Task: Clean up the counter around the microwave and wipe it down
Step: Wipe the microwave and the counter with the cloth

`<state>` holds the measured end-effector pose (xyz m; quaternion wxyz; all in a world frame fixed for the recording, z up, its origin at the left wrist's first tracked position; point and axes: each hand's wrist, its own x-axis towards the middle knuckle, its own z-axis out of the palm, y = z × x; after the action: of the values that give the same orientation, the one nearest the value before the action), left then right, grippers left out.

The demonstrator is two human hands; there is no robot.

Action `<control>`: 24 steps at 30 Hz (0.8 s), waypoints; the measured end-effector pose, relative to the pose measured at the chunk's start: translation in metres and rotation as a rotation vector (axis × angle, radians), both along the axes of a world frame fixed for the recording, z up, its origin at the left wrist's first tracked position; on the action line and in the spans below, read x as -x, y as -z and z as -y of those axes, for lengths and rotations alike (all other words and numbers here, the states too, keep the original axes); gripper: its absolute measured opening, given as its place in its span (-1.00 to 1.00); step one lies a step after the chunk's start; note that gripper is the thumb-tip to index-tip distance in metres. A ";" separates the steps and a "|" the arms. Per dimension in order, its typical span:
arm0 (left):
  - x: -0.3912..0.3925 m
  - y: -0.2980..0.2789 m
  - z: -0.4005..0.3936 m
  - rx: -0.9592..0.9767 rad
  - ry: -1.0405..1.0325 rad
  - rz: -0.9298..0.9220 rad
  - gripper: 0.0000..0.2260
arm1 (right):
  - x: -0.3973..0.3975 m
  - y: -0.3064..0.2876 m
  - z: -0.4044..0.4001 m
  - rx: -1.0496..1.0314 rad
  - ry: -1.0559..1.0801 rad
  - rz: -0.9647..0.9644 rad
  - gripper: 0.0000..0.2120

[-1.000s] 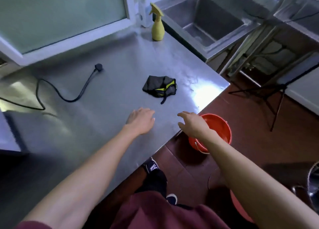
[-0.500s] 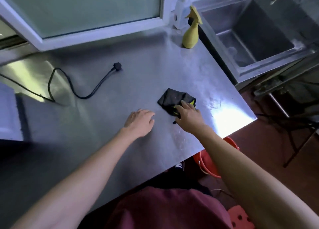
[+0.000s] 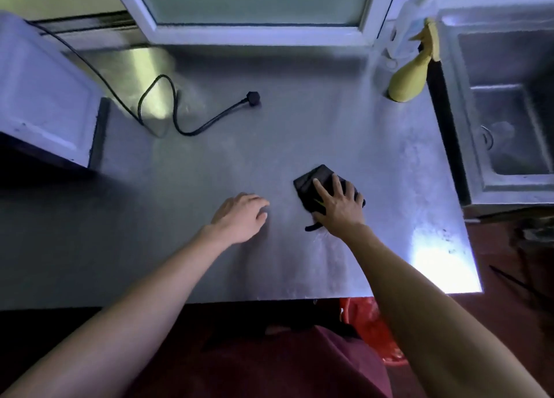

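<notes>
A black folded cloth (image 3: 311, 179) with a yellow stripe lies on the steel counter (image 3: 299, 134). My right hand (image 3: 338, 206) lies flat on top of it, fingers spread and straight, covering its near half. My left hand (image 3: 239, 215) rests palm down on the bare counter a short way left of the cloth, fingers relaxed. The white microwave (image 3: 42, 98) stands at the counter's left end. Its black power cord (image 3: 177, 113) loops across the counter and ends in a loose plug (image 3: 252, 97).
A yellow spray bottle (image 3: 412, 74) stands at the counter's back right corner by the window frame (image 3: 254, 33). A steel sink (image 3: 509, 122) adjoins on the right. A red bucket (image 3: 371, 328) sits on the floor under the counter's front edge.
My right hand moved from the counter's edge onto the cloth and now lies flat on it. The view swung left, bringing the microwave into sight. My left hand stayed put.
</notes>
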<state>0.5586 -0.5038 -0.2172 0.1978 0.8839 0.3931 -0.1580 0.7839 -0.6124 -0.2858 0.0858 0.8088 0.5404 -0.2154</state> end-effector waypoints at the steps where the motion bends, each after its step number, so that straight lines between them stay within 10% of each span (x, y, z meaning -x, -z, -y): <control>1: 0.000 -0.001 0.004 0.003 -0.014 0.000 -0.68 | -0.001 0.000 -0.001 -0.008 -0.001 0.007 -0.18; 12: 0.071 -0.016 0.021 0.000 -0.186 0.031 -0.67 | 0.056 -0.012 -0.021 -0.150 0.016 -0.182 -0.40; 24: 0.307 -0.049 0.001 -0.089 -0.420 0.129 -0.66 | 0.305 -0.077 -0.108 -0.346 -0.123 -0.461 -0.53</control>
<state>0.2518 -0.5052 -0.1686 0.2117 0.7987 0.5619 -0.0389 0.4789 -0.5046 -0.2084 -0.1655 0.7068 0.6224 -0.2928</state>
